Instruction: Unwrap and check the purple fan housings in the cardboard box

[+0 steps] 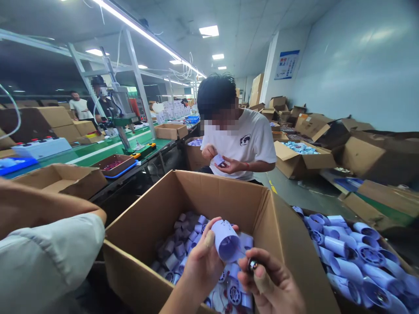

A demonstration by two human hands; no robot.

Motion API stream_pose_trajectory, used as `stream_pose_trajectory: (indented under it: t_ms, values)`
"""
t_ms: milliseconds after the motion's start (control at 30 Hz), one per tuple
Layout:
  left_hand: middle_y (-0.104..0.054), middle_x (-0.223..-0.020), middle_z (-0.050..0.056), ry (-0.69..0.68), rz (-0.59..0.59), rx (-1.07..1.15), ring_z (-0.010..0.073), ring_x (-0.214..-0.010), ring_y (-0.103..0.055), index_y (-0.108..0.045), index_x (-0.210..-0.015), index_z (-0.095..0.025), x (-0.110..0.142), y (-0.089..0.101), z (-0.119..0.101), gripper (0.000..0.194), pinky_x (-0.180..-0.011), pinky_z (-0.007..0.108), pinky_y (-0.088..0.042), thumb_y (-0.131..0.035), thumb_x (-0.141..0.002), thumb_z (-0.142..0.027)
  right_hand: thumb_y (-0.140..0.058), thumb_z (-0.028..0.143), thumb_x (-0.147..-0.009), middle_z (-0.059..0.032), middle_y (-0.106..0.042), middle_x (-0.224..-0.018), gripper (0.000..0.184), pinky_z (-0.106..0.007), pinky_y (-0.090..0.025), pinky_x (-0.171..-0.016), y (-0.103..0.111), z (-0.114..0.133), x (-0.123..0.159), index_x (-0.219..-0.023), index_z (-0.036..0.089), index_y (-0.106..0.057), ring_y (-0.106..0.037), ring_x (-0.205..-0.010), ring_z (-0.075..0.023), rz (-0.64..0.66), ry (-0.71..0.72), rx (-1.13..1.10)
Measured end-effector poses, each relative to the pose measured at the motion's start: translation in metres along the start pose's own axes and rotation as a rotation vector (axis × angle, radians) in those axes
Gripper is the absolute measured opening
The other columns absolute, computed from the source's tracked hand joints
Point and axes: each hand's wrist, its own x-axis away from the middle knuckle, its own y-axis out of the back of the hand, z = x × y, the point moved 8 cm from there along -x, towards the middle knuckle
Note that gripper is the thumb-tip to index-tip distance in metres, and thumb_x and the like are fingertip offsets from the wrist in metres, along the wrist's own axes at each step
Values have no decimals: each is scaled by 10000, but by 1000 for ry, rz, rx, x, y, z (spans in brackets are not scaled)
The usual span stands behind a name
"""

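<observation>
A: Your left hand (pixel 203 261) is wrapped around a pale violet plastic cylinder (pixel 222 226), held above the large cardboard box (pixel 140 209) with its hollow mouth facing you.

B: And your right hand (pixel 276 283) pinches a small, shiny dark metal part (pixel 253 264) between thumb and fingers, just beside that rim. Could be a little motor; too much is covered for you to be sure.

A: So which step are you on?

B: Seemingly, pairing the two pieces. The metal part sits outside the cylinder, and your hands are near each other, each with its own piece.

A: What would your next move call for?

B: If you mean to fit it, a steady left grip, the mouth tipped toward your right hand, and the part squared up before you push.

A: Any snag?

B: Something thin seems to run between the pieces. You can't tell here if it's a wire, so go gently and avoid trapping it.
</observation>
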Motion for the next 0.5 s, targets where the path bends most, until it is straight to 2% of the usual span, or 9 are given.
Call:
stream_pose_trajectory:
  t_ms: [167,300,400,500]
  values:
    - [-685,-1127,105,-6,76,-46,192,-871,-658,-597,-1086,-242,2,-9,6,377,-793,310,-468,-720,-740,-329,-847,373,-591,-37,-730,-748,293,-242,-548,-648,-2,3,-5,-804,214,-722,-674,-625,-135,-54,30,17]
    - [-638,-1209,95,-15,35,-71,191,-909,-635,-600,-1166,-232,3,-4,11,430,-792,300,-471,-699,-760,-335,-783,437,-661,-49,-722,-841,372,-252,-554,-678,4,8,-5,-937,213,-673,-679,-730,-161,-123,199,282]
    - [-639,-1203,85,-34,18,-66,199,-966,-616,-641,-1128,-207,1,-1,14,380,-845,297,-460,-682,-776,-344,-667,440,-780,-71,-719,-937,307,-261,-556,-728,16,19,0,-1004,232,-638,-684,-857,-189,-240,432,630]
    - [-621,-1243,70,-29,6,-42,200,-1021,-599,-661,-1112,-206,0,-1,18,352,-876,291,-454,-673,-785,-338,-648,370,-806,-69,-684,-916,190,-269,-553,-706,5,39,14,-950,251,-686,-668,-831,-192,-262,840,1088]
